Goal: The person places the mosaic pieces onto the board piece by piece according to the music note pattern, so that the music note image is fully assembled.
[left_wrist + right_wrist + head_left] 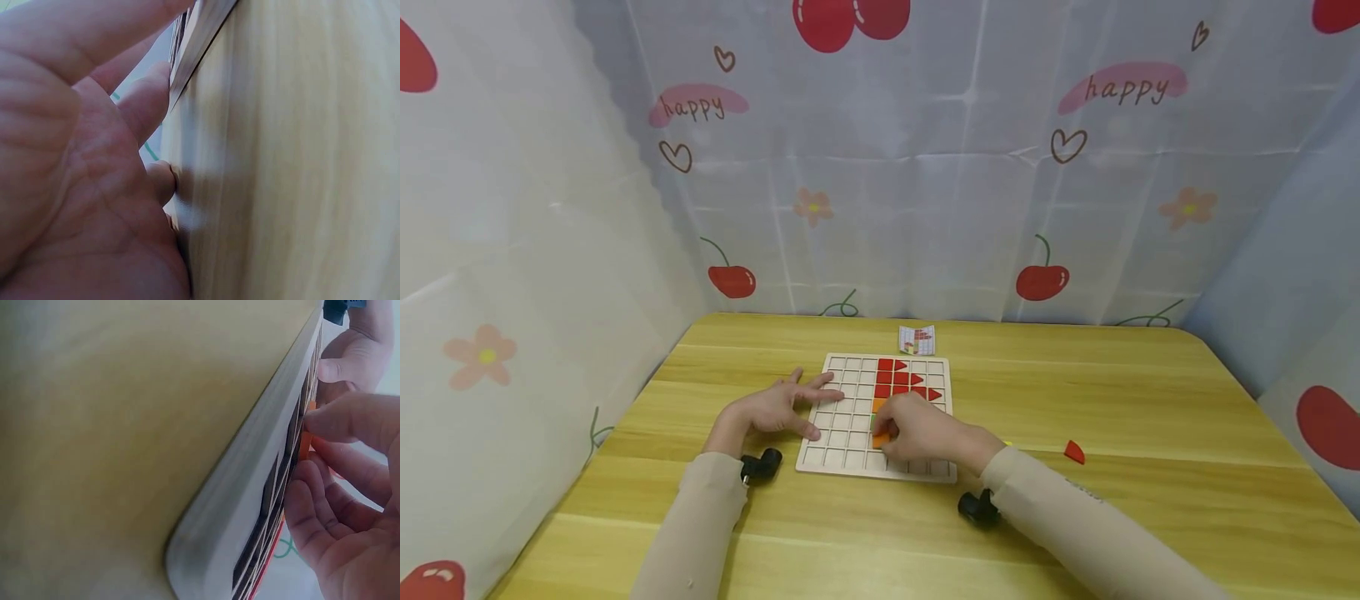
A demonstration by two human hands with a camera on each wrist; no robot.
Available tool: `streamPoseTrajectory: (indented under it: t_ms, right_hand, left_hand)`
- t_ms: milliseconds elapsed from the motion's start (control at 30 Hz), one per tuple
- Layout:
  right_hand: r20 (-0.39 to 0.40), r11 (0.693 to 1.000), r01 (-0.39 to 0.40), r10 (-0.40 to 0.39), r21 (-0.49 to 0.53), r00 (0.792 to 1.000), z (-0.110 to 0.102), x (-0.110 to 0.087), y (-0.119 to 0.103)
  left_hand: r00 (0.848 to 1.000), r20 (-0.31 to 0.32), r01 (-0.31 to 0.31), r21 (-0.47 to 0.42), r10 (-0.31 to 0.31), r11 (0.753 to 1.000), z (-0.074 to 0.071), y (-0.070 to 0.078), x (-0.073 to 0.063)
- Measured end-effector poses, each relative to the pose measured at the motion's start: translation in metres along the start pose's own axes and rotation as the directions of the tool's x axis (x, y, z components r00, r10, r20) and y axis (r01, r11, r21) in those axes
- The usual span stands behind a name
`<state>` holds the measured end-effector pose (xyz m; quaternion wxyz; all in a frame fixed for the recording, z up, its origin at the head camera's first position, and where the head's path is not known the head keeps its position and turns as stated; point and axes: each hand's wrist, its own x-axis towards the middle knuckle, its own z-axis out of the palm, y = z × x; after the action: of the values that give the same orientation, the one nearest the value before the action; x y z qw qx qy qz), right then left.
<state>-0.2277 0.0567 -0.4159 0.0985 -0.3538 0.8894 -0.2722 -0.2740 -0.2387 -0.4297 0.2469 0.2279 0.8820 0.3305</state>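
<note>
A wooden grid board (808,472) lies on the table. Red tiles (883,378) form three rows of differing length on it, each ending in a triangle. Below them sit an orange tile (878,405) and a sliver of green tile (873,423), partly hidden by my right hand (921,429). That hand pinches another orange square tile (881,441) at the grid, between thumb and fingers; the right wrist view shows this orange tile (306,445) edge-on. With fingers spread, my left hand (778,406) rests on the board's left side, holding nothing.
Behind the board stands a small folded pattern card (917,340). To the right lies a red quarter-circle piece (1074,452), and a yellow piece (1007,443) peeks out past the right sleeve. Printed curtains (880,233) surround the table.
</note>
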Motion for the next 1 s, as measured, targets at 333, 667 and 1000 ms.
streamPoseTrajectory:
  t_ms: [333, 667, 1000]
  right_hand:
    - [0.003, 0.999, -0.049, 0.049, -0.021, 0.999, 0.0003, 0.0016, -0.0037]
    - [-0.023, 0.996, -0.087, 0.087, 0.007, 0.996, 0.0034, -0.0007, -0.0024]
    - [-0.018, 0.995, -0.099, 0.100, 0.032, 0.995, 0.0013, -0.0018, -0.0028]
  left_hand:
    - [1.000, 0.003, -0.009, 0.010, 0.009, 1.000, -0.0008, -0.0003, 0.0004]
    - [1.000, 0.010, -0.018, 0.018, 0.018, 1.000, -0.0005, 0.0010, 0.0004]
    - [1.000, 0.009, -0.007, 0.016, 0.007, 1.000, -0.0004, -0.0008, 0.0004]
